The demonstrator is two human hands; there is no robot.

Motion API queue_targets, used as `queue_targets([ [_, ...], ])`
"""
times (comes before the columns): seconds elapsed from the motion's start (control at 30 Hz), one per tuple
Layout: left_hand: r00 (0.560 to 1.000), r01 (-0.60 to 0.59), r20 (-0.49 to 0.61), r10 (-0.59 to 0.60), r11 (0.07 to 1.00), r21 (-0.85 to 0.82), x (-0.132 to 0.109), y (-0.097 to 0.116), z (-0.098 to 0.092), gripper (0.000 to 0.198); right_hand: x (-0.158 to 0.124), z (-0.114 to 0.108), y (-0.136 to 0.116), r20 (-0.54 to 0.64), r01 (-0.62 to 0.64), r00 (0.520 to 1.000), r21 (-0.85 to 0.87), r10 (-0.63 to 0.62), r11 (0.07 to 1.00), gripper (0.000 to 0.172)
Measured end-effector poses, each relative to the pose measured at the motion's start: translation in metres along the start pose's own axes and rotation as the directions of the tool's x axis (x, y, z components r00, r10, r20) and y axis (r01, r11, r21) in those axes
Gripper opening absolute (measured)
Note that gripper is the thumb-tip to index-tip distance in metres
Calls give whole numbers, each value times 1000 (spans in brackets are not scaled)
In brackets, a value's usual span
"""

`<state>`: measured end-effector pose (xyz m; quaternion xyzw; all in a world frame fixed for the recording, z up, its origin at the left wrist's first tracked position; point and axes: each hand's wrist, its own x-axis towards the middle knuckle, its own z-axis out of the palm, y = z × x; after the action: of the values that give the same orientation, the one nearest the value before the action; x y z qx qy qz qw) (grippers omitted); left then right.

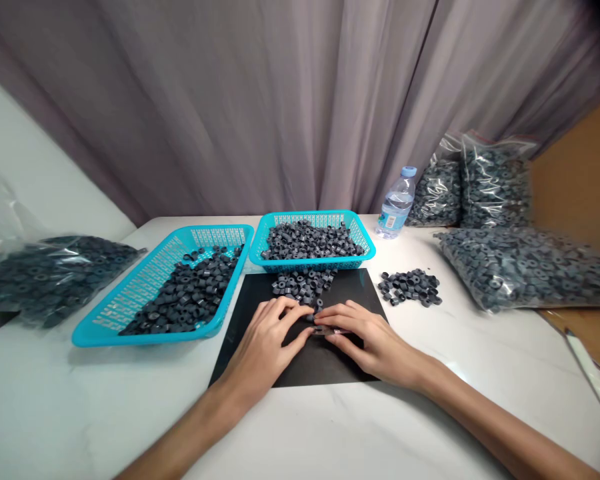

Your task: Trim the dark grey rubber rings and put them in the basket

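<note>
My left hand (271,333) is over the black mat (300,373), thumb and fingers pinched at a small dark grey ring-shaped part (310,319). Close beside it, my right hand (369,333) is closed around a thin, flat tool (324,330), perhaps a small blade; its exact kind is too small to tell. The tool's tip points at my left thumb. Just beyond my fingertips, a pile of similar dark grey ring parts (303,285) lies on the mat. My fingers partly hide both the part and the tool.
Behind the mat stands a blue basket (313,267) of grey parts; a larger blue basket (150,339) is at left. More loose parts (411,287) lie right. Filled plastic bags (530,267) and a water bottle (397,205) stand at right, another bag (65,273) at left.
</note>
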<state>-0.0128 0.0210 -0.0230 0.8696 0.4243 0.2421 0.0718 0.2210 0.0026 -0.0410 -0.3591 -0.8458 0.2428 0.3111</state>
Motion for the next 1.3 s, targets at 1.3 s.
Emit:
queue_targets([
  [1.3, 925, 327, 206, -320, 389, -862, 2, 25, -2, 24, 5, -2, -16, -117, -251, 867, 737, 485, 627, 24],
])
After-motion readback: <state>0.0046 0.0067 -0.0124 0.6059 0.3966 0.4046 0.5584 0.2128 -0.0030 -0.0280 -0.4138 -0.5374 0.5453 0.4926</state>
